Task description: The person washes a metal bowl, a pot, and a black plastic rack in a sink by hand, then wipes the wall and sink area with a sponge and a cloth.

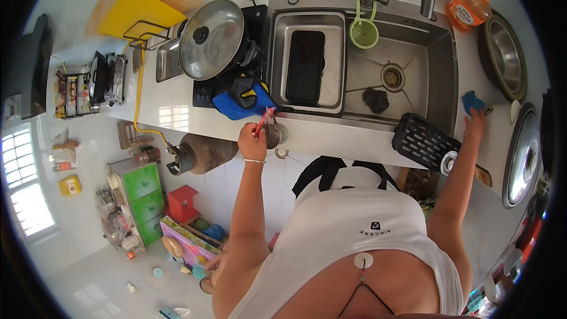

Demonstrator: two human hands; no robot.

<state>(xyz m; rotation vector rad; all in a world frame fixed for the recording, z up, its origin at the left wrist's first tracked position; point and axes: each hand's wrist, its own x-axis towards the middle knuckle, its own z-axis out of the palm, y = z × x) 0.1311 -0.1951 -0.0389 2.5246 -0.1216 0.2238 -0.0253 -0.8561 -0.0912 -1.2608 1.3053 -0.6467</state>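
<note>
My left hand (pixel 251 143) is closed around a small clear packet (pixel 271 132) with red edges and something dark inside, just off the counter's front edge. A blue and black cloth item (pixel 243 99) lies beyond it, partly on the cooktop. On the right, my right hand (pixel 474 125) stretches over the counter with its fingers extended. Its fingertips are close to a crumpled blue cloth or sponge (pixel 472 102); whether they touch it I cannot tell. A black slotted basket (pixel 423 140) sits at the sink's front right corner, left of my right forearm.
The steel sink (pixel 440 77) holds a basin (pixel 338 59) with a black tray (pixel 305 66), a dark scouring pad (pixel 375 100) and a hanging green strainer (pixel 363 33). A lidded pan (pixel 211 40) stands left. A lidded white container (pixel 496 142) and orange bottle (pixel 466 9) are right.
</note>
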